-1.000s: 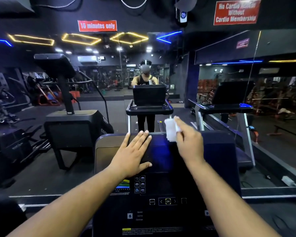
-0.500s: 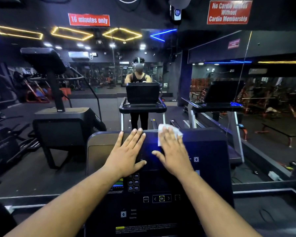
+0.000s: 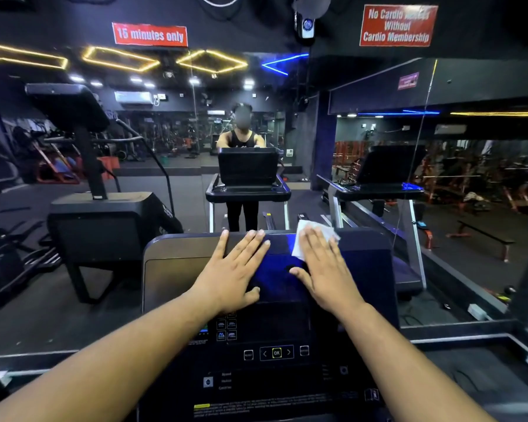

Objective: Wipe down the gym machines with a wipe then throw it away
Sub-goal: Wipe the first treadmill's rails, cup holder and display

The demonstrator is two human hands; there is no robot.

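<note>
A: How is the right hand set?

B: Its grip is spread flat, fingers straight and close together, palm down. It presses a white wipe against the top edge of the treadmill console. The wipe lies under the fingers, with its crumpled corners showing past the fingertips toward 12 and 1 o'clock.

A: Is the wipe pinched?

B: No curl shows in the fingers; the thumb sticks out toward 9 o'clock and rests on the dark screen, apart from the wipe.

A: And the left hand?

B: Also flat and spread, holding nothing. The fingers point toward 1 o'clock and their tips reach the console's upper rim. The thumb lies on the screen, pointing toward 3 o'clock. The two hands sit side by side, near each other but not touching.

A: What else is on the console?

B: At 6 o'clock from the hands, an OK button glows yellow between two arrow keys.

A: Beyond it?

B: A mirror shows the person behind the same console, and a red sign at 11 o'clock reads "15 minutes only".
</note>
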